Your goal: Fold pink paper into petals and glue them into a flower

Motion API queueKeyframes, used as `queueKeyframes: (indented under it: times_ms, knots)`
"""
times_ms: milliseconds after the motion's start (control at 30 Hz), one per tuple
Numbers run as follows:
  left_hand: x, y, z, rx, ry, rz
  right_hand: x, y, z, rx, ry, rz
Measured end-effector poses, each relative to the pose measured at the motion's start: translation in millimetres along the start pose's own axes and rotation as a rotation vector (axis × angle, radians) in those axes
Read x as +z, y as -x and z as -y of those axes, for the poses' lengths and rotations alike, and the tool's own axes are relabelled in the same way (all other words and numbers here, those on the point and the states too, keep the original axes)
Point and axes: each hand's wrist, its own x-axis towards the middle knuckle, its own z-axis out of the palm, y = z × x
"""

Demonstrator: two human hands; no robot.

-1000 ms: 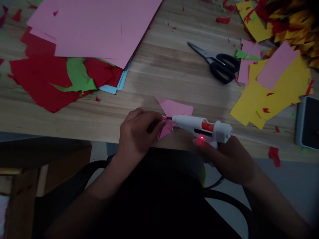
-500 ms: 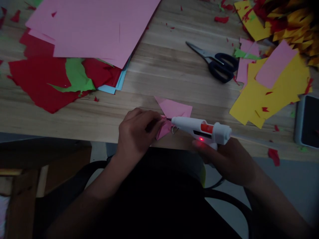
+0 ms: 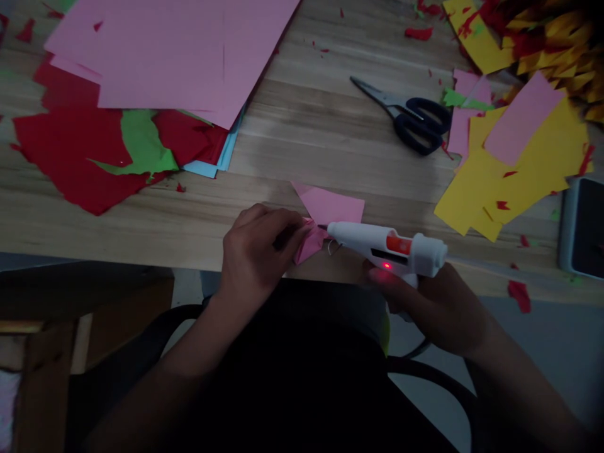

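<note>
Near the table's front edge, my left hand pinches a folded piece of pink paper between thumb and fingers. My right hand is wrapped round the grip of a white glue gun with an orange window and a lit red light. Its dark nozzle points left, right at the folded pink paper by my left fingertips; whether it touches I cannot tell. Beyond the nozzle lies a flat pink paper piece, partly behind the gun. The gun's trigger is hidden by my right hand.
Scissors with dark handles lie beyond the gun. At left are large pink sheets over red paper and a green scrap. Yellow paper lies at right, near a dark-screened device. Small scraps dot the wooden table.
The glue gun in my right hand has shifted slightly to the right, its nozzle drawn back a little from my left fingers. My left hand keeps its pinch on the pink paper.
</note>
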Motion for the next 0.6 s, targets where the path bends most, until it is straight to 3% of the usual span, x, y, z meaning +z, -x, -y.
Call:
queueKeyframes:
  times_ms: [133, 233, 600]
  knots:
    - [-0.3, 0.7, 0.9, -0.006, 0.01, 0.003, -0.2, 5.5, -4.9, 0.101, -0.019, -0.087]
    - [-0.7, 1.3, 1.3, -0.015, 0.007, 0.011, 0.3, 6.0, -9.7, 0.08, -0.038, -0.125]
    - [-0.9, 1.3, 0.7, -0.032, 0.004, 0.017, -2.1, -0.6, -3.0, 0.027, -0.019, -0.072]
